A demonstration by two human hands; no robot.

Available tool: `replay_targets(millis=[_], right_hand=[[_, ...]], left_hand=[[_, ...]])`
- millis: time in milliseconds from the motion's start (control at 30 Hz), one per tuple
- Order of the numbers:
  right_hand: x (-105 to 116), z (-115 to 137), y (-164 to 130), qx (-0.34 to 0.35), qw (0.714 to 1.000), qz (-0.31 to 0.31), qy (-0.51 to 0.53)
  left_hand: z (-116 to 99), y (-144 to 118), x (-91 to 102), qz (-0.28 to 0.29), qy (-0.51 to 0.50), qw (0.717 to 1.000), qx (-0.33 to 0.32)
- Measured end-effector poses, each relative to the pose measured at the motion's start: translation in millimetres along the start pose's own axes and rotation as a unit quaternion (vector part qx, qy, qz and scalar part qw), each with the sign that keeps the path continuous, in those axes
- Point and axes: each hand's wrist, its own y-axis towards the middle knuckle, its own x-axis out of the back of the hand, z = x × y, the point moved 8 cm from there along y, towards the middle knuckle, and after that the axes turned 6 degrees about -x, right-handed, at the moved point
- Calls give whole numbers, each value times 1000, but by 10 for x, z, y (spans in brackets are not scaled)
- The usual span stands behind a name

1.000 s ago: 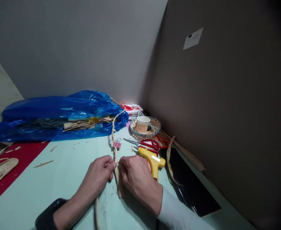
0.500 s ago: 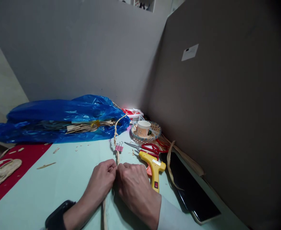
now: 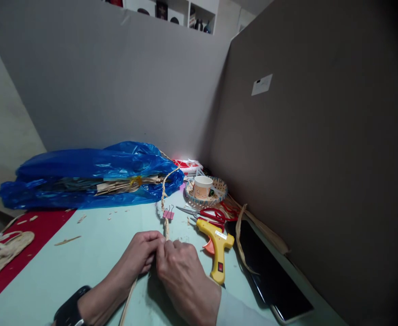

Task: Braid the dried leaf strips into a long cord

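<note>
My left hand (image 3: 141, 254) and my right hand (image 3: 181, 276) meet at the middle of the pale green table (image 3: 93, 253), both pinching the loose end of a braided straw cord (image 3: 164, 190). The braid runs away from my fingers toward the blue plastic bag (image 3: 90, 174). A pink binder clip (image 3: 167, 213) is clamped on the braid just beyond my fingers. A loose straw strand (image 3: 127, 299) trails back under my left wrist. A dark watch (image 3: 68, 310) sits on my left wrist.
A yellow glue gun (image 3: 217, 249) lies right of my hands, red-handled scissors (image 3: 208, 213) behind it. A small woven basket (image 3: 219, 192) holds a paper cup (image 3: 202, 185). A black tablet (image 3: 270, 276) lies by the brown partition. Straw bundles (image 3: 2, 253) rest on red cloth at left.
My hands have drawn closer together, the right hand sliding left over the braid's end. The loose strand now trails left under my wrist. The camera has tilted up a little.
</note>
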Motion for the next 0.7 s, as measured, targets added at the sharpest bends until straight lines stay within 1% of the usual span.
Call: replay_targets(millis=[100, 233, 300, 367, 400, 433, 500, 533, 600, 700], right_hand=[[1, 40, -6, 4, 1000, -26, -10], [13, 58, -43, 4, 1000, -16, 13], [62, 11, -61, 2, 999, -2, 54], [145, -127, -51, -19, 989, 9, 149], [186, -244, -33, -47, 976, 11, 213], [211, -383, -10, -82, 956, 13, 281], [209, -700, 27, -179, 904, 2, 390], [179, -796, 47, -201, 876, 2, 440], [69, -843, 92, -201, 850, 31, 487], [-159, -697, 114, -174, 821, 92, 536]], left_hand=[[28, 9, 17, 4, -17, 1000, 8], [13, 4, 45, 2, -18, 1000, 13], [-2, -4, 54, 1, -16, 1000, 14], [-17, -13, 59, 3, -17, 1000, 14], [-22, -19, 58, 7, -18, 1000, 15], [-27, -25, 56, 14, -20, 1000, 17], [-34, -38, 48, 32, -24, 999, 20], [-38, -44, 44, 41, -26, 999, 21], [-55, -52, 38, 55, -27, 998, 15], [-90, -53, 18, 74, -19, 997, -2]])
